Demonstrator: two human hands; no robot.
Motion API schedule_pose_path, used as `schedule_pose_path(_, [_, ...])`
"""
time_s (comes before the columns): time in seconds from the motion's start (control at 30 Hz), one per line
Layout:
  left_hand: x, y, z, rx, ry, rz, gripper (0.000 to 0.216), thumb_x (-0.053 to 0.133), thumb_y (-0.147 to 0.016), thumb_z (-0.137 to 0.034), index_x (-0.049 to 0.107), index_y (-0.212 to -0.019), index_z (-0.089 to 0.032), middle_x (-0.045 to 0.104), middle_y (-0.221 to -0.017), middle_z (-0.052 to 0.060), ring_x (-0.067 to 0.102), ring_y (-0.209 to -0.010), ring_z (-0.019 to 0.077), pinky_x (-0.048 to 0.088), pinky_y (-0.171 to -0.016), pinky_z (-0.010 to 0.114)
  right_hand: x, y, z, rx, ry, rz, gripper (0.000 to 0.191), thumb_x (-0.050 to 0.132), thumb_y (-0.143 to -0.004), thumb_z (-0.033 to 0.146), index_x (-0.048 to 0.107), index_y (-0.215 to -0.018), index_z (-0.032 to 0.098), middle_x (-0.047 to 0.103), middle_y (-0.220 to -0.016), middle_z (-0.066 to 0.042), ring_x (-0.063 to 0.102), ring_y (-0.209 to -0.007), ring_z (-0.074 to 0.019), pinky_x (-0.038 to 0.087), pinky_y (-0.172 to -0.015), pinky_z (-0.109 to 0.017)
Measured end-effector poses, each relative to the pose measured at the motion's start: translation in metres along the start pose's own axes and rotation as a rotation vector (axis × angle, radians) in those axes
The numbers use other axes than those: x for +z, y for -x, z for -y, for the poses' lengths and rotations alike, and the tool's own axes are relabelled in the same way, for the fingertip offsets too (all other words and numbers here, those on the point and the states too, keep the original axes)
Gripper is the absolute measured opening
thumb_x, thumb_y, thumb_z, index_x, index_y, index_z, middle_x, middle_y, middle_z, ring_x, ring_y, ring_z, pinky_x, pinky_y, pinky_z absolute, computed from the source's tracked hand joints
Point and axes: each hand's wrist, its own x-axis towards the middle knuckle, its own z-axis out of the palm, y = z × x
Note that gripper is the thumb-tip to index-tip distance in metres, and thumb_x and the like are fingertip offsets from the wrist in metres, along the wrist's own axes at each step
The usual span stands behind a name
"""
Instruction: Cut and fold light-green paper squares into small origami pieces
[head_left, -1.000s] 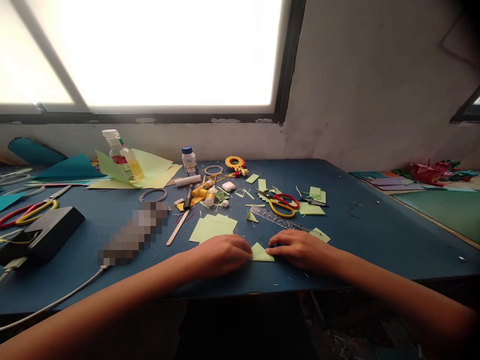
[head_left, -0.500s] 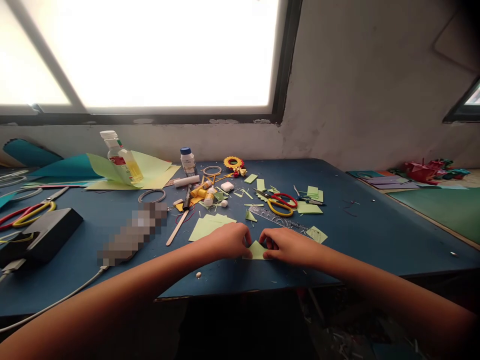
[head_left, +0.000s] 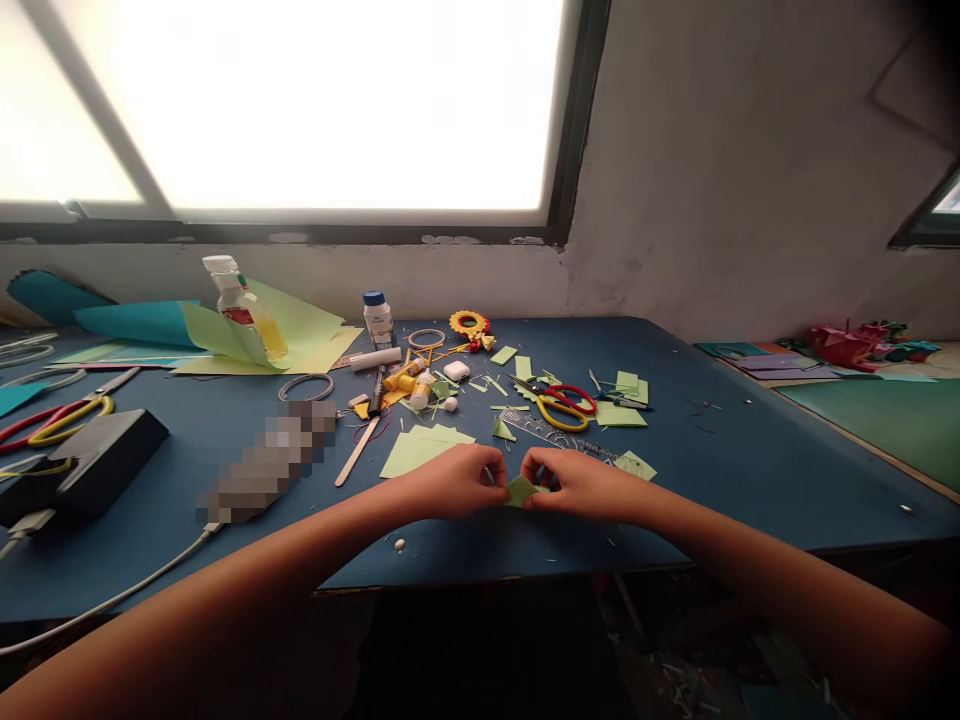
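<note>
Two bare hands are held close together near the front edge of the blue worktop (head_left: 735,490), and a small folded green paper (head_left: 519,491) is pinched between them. By the left hand (head_left: 474,482), with fingers curled almost closed, the paper's left side is gripped; by the right hand (head_left: 574,485), similarly curled, its right side is held. Both sides are probably held so that the fold can be kept steady; whether the worktop is touched by the paper cannot be told. Just beyond the left hand, green squares (head_left: 420,452) are laid overlapping. Beyond the right, a transparent ruler (head_left: 551,430) and scissors (head_left: 564,412) are placed, seemingly for easy reach. Farther left lies a wooden stick (head_left: 355,455). Forward movement would be hampered by these things, and toward the front edge little depth is left; more room is offered toward the right edge, past a thin thread (head_left: 703,409).
</note>
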Motion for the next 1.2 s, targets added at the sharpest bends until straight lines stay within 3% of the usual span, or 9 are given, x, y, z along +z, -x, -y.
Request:
schedule_pose_path(0.13, [-0.002, -0.004, 0.007, -0.043, 0.234, -0.040, 0.021, 0.061, -0.071, -0.037, 0.056, -0.078, -0.018, 0.061, -0.076, 0.000, 0.057, -0.071, 0.0161, 0.040, -0.059, 0.023, -0.003, -0.004, -0.009, 0.062, -0.224, -0.057, 0.034, 0.064, -0.073, 0.033, 0.058, -0.104, 0.018, 0.063, -0.090, -0.004, 0.057, -0.078, -0.0174, 0.043, -0.067, -0.027])
schedule_pose_path(0.3, [0.003, -0.013, 0.023, -0.114, 0.509, -0.078, 0.040, 0.071, -0.061, -0.032, 0.053, -0.092, -0.017, 0.058, -0.074, -0.001, 0.057, -0.066, 0.0143, 0.044, -0.056, 0.023, 0.002, -0.016, -0.025, 0.070, -0.457, -0.076, 0.026, 0.065, -0.072, 0.032, 0.062, -0.091, 0.014, 0.064, -0.080, -0.003, 0.058, -0.072, -0.0148, 0.045, -0.067, -0.026])
schedule_pose_path(0.43, [0.008, -0.017, 0.033, -0.183, 0.370, -0.148, 0.040, 0.072, -0.058, -0.035, 0.058, -0.091, -0.016, 0.059, -0.072, 0.000, 0.056, -0.062, 0.0145, 0.041, -0.050, 0.023, 0.006, -0.023, -0.026, 0.118, -0.290, -0.125, 0.024, 0.061, -0.076, 0.037, 0.066, -0.085, 0.016, 0.065, -0.075, -0.003, 0.055, -0.062, -0.0136, 0.042, -0.056, -0.025])
schedule_pose_path(0.57, [0.008, -0.016, 0.030, -0.195, 0.182, -0.228, 0.032, 0.069, -0.062, -0.037, 0.064, -0.084, -0.015, 0.064, -0.072, 0.002, 0.059, -0.067, 0.0173, 0.044, -0.055, 0.024, 0.009, -0.024, -0.016, 0.098, -0.033, -0.250, 0.019, 0.060, -0.077, 0.034, 0.068, -0.082, 0.017, 0.067, -0.076, -0.003, 0.059, -0.067, -0.0156, 0.041, -0.059, -0.025])
schedule_pose_path(0.67, [0.009, -0.011, 0.022, -0.173, 0.072, -0.261, 0.023, 0.059, -0.072, -0.030, 0.068, -0.086, -0.014, 0.068, -0.075, 0.004, 0.063, -0.072, 0.0186, 0.046, -0.062, 0.025, 0.013, -0.021, -0.009, 0.060, 0.139, -0.325, 0.016, 0.056, -0.080, 0.029, 0.068, -0.080, 0.018, 0.067, -0.075, -0.003, 0.059, -0.069, -0.0166, 0.040, -0.060, -0.026])
schedule_pose_path(0.83, [0.014, -0.006, 0.011, -0.161, -0.173, -0.349, 0.026, 0.049, -0.078, -0.020, 0.068, -0.095, -0.015, 0.070, -0.083, 0.007, 0.064, -0.079, 0.0214, 0.046, -0.069, 0.028, 0.019, -0.020, -0.003, 0.047, 0.321, -0.360, 0.019, 0.051, -0.086, 0.027, 0.067, -0.081, 0.017, 0.067, -0.079, -0.005, 0.060, -0.073, -0.0177, 0.040, -0.064, -0.027])
schedule_pose_path(1.07, [0.027, -0.003, -0.004, -0.148, -0.499, -0.279, 0.025, 0.039, -0.085, -0.012, 0.062, -0.093, -0.015, 0.067, -0.088, 0.010, 0.063, -0.084, 0.0232, 0.046, -0.072, 0.030, 0.032, -0.013, 0.003, -0.051, 0.674, -0.368, 0.031, 0.038, -0.094, 0.023, 0.065, -0.083, 0.015, 0.062, -0.085, -0.010, 0.059, -0.079, -0.0212, 0.041, -0.063, -0.028])
schedule_pose_path(1.2, [0.029, 0.002, -0.005, -0.089, -0.521, -0.233, 0.025, 0.037, -0.087, -0.010, 0.061, -0.091, -0.015, 0.067, -0.089, 0.010, 0.063, -0.084, 0.0231, 0.047, -0.072, 0.031, 0.033, -0.004, 0.000, -0.093, 0.666, -0.345, 0.029, 0.039, -0.094, 0.025, 0.067, -0.096, 0.017, 0.062, -0.094, -0.010, 0.058, -0.084, -0.0212, 0.043, -0.066, -0.029])
